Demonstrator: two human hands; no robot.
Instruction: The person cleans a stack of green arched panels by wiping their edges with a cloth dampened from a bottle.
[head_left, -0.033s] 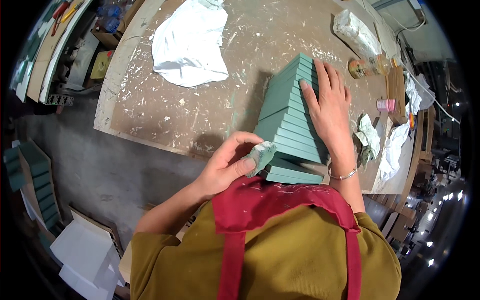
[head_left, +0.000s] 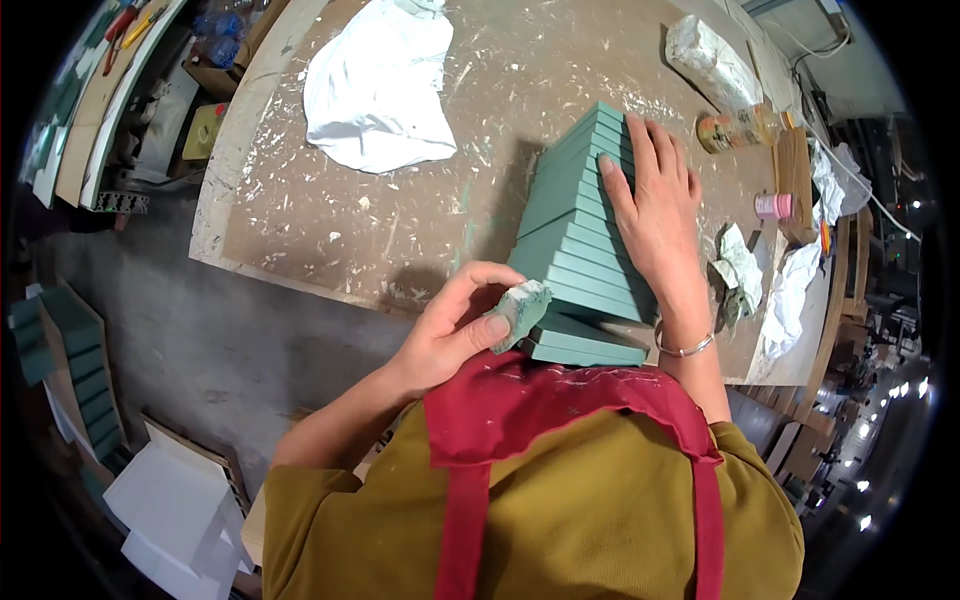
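Note:
My left hand (head_left: 462, 322) is closed around a worn, sponge-like block (head_left: 523, 310) stained green with a whitish top. The block is beside the near end of a tight row of green-painted boards (head_left: 590, 230) on the worktable. My right hand (head_left: 660, 205) rests on the right side of that row, thumb apart and fingers stretched toward the far end. At the near end, against my red apron, one or two green boards (head_left: 585, 345) lie at a slight angle, separated by a gap from the rest. What lies under my right palm is hidden.
A white cloth (head_left: 380, 90) lies on the paint-flecked table (head_left: 290, 215). To the right are a wrapped white block (head_left: 710, 62), a jar (head_left: 735, 132), a pink-labelled bottle (head_left: 773, 206) and crumpled rags (head_left: 738, 270). Green pieces (head_left: 80, 350) stand on the lower left.

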